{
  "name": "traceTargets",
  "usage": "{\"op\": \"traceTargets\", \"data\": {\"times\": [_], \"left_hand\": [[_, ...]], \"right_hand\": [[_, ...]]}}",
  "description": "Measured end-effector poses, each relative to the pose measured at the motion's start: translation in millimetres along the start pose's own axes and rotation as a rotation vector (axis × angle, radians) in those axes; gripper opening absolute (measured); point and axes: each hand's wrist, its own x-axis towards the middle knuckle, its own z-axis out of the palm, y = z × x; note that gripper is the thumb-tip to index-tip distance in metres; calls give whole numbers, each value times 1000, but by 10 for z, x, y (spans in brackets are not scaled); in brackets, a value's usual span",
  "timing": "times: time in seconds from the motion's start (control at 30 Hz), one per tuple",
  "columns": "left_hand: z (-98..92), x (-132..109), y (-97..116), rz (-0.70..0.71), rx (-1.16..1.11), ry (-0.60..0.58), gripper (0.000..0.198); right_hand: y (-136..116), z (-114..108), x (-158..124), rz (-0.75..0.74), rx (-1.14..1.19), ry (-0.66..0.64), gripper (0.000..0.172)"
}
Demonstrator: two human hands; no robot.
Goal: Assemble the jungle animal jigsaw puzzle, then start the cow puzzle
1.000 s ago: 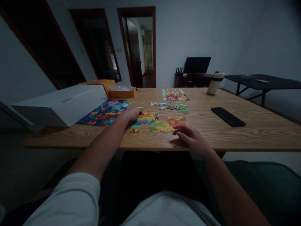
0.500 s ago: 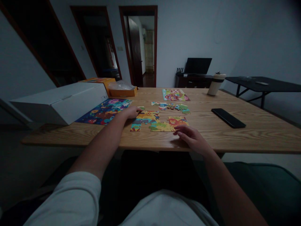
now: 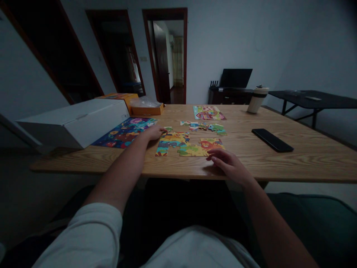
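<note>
The half-built jigsaw (image 3: 192,146) lies on the wooden table (image 3: 306,156) between both hands. Its far left corner is at the left hand (image 3: 153,132) and its near edge is just beyond the right hand (image 3: 227,164). It is bright yellow and blue, with ragged edges. The left hand is curled, and whether it grips a piece is unclear. The right hand rests with loose fingers, holding nothing.

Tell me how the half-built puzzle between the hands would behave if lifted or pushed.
The puzzle lies thin and flat, so it is probably light. It has gaps and a jagged outline, so lifted by an edge it would likely sag and come apart. On the smooth table it may slide whole if pushed gently.
</note>
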Motion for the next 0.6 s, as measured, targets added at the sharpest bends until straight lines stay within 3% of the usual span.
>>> {"op": "traceTargets", "data": {"times": [0.47,0.6], "left_hand": [[-9,-38,81,-66,-13,32,40],[19,-18,163,15,-45,114,34]], "right_hand": [[8,2,1,-12,-16,11,25],[-6,26,-19,-5,6,4,25]]}}
